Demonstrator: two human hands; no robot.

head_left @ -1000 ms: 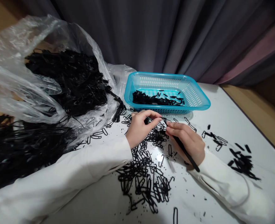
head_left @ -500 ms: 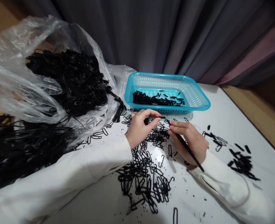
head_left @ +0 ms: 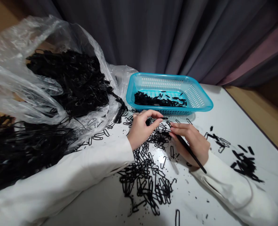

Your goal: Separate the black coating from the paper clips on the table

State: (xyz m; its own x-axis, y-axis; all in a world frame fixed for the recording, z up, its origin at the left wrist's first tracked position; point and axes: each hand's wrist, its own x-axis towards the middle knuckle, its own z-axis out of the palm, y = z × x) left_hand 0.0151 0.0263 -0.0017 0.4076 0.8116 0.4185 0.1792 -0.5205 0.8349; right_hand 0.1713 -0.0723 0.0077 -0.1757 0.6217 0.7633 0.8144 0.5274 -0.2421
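Just in front of the blue basket, my left hand (head_left: 144,127) pinches a small black rubbery-looking piece (head_left: 165,118) between thumb and fingertips. My right hand (head_left: 192,141) is closed around a slim black pen-shaped tool (head_left: 188,147), its tapered rear end slanting back toward my wrist. The tool's thin, greyish tip lies close to the small piece; whether they touch I cannot tell. Beneath and in front of both hands spreads a heap of thin black elongated loops (head_left: 150,185), with small black crumbs scattered around it.
A blue perforated basket (head_left: 206,105) holds many short black pieces. On the left, a clear plastic bag (head_left: 94,50) is stuffed with black strands, and a second dark bundle (head_left: 23,150) lies nearer. Black offcuts (head_left: 244,164) are piled on the white table (head_left: 235,125) at right.
My right hand and the tool's tip have shifted very slightly to the left. The small piece in my left fingers appears slightly tilted; my left hand stays in place.
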